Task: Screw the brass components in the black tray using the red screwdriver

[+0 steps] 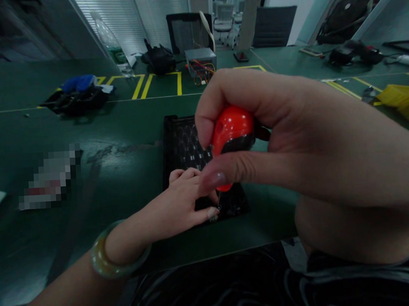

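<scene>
In my right hand [293, 139] is a red screwdriver [233, 122] with black grip patches, its fat handle wrapped by my fingers and thumb. The thin shaft points down to the near right part of a black perforated metal panel [239, 201]. My left hand [186, 195] rests over this panel, a green and amber bangle [105, 258] on its wrist. Its thumb and forefinger close in around the screwdriver's tip; anything small between them is too tiny to make out. My left palm and right hand cover much of the panel.
On the green table [128, 134] sit a blurred flat packet [51, 179] at left, a black tray with a blue item [79, 88], a power supply unit [201, 64] with coloured wires, a plastic bottle [111, 43] and a yellow bag [400, 99]. Chairs stand beyond.
</scene>
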`<state>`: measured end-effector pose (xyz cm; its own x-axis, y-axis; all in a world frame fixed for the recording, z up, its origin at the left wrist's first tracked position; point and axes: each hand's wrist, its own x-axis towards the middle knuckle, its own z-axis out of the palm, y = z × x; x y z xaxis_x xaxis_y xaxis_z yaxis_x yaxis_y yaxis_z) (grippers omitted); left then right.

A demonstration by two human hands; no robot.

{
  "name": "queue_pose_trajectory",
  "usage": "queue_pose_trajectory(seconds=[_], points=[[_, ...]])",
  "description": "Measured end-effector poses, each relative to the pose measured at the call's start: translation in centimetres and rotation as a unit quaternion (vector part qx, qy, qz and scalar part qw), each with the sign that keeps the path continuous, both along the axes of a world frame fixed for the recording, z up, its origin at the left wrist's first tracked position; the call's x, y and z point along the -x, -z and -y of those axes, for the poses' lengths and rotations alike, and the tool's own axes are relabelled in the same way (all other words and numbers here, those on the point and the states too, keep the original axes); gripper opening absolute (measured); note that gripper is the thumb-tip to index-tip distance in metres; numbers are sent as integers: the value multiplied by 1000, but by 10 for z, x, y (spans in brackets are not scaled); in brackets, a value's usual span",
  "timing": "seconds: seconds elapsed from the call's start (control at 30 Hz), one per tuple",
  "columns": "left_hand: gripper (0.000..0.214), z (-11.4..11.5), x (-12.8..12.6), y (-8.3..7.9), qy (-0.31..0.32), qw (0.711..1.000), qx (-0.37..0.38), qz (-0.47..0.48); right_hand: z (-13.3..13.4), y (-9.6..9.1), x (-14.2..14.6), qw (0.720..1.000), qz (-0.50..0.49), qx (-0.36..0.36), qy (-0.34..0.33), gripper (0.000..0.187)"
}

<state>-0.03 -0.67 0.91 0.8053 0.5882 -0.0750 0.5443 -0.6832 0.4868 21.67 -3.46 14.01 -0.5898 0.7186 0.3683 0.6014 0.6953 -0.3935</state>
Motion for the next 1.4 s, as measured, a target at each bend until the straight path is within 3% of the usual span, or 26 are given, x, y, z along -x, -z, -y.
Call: queue_pose_trajectory(seconds=[0.07,0.23,0.43,0.67,1.0,1.23,1.4], points=[[20,-1,1,1,7,1000,9,4,2,2,0,1000,0,-20,-3,14],[20,0,1,-2,9,999,16,27,10,2,0,999,13,-32,6,36],[19,1,1,-10,17,999,23,31,18,4,3,996,40,-53,52,39],[16,-1,1,2,12,999,6,44,13,1,2,999,-10,6,30,35],[16,-3,0,-2,14,1000,6,11,7,0,6,976,-153,80,134,29],[17,-2,2,0,16,1000,-1,9,5,2,5,973,-159,69,153,25],[40,-6,9,-1,-4,999,-26,24,0,5,4,969,-147,-13,198,14]])
